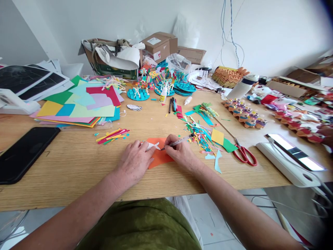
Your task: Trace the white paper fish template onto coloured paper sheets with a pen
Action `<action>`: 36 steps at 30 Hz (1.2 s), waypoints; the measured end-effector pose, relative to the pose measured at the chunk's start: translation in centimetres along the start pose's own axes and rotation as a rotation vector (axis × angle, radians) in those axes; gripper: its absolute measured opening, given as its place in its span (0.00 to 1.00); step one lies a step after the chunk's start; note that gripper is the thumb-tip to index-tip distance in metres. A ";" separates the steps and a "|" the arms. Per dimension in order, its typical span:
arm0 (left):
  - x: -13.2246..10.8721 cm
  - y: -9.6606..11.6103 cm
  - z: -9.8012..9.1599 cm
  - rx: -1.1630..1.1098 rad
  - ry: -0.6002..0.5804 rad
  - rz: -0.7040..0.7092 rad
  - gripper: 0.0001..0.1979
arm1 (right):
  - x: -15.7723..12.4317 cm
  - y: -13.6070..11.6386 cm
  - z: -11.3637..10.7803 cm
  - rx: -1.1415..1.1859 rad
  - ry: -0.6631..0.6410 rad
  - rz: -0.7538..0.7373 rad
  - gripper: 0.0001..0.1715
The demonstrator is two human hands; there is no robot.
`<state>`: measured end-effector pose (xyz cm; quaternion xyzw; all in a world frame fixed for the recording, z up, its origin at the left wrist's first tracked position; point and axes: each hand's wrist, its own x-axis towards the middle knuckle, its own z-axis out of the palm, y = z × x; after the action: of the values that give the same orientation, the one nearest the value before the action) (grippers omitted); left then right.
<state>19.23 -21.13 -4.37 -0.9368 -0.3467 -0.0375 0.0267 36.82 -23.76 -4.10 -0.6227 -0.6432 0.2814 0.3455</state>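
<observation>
The left hand (136,160) lies flat, its fingertips pressing a white cutout (153,146) on the orange paper (160,159). The right hand (179,150) pinches a pen (181,140) near its tip. The paper is between and under both hands; it looks light, thin and easy to crease, so it is best held flat, or lifted by an edge. The cutout seems stiffer, but its narrow points may bend; its covered body is the safer hold. Its long axis runs roughly sideways, forked end toward the right hand. The pen slants, tip beside this fork, rear end rightward and away. Beyond the right hand lie paper scraps (201,136).
</observation>
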 end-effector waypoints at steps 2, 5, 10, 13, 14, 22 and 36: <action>0.0 0.0 0.0 0.004 -0.001 -0.002 0.16 | 0.0 0.0 -0.1 0.029 0.010 0.015 0.04; -0.1 0.0 0.0 0.008 0.006 0.005 0.16 | 0.1 0.1 -0.3 0.085 0.054 0.043 0.04; -0.1 0.0 0.0 0.002 0.015 0.015 0.16 | 0.7 0.2 0.0 0.086 0.054 0.004 0.04; -0.1 0.0 0.1 0.004 0.007 0.009 0.16 | 0.9 0.1 0.3 0.092 0.032 -0.034 0.04; 0.0 0.0 0.1 0.001 0.007 0.009 0.16 | 0.9 0.1 0.4 0.087 0.029 -0.041 0.04; -0.1 -0.1 0.3 -0.009 0.014 0.015 0.16 | 1.0 0.1 0.6 0.050 0.036 -0.041 0.04; -0.1 -0.1 0.1 -0.009 0.014 0.009 0.17 | 0.3 0.0 0.1 -0.034 0.031 -0.049 0.05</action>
<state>19.12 -21.08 -4.51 -0.9383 -0.3419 -0.0452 0.0252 36.72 -23.42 -4.15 -0.6166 -0.6576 0.2522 0.3516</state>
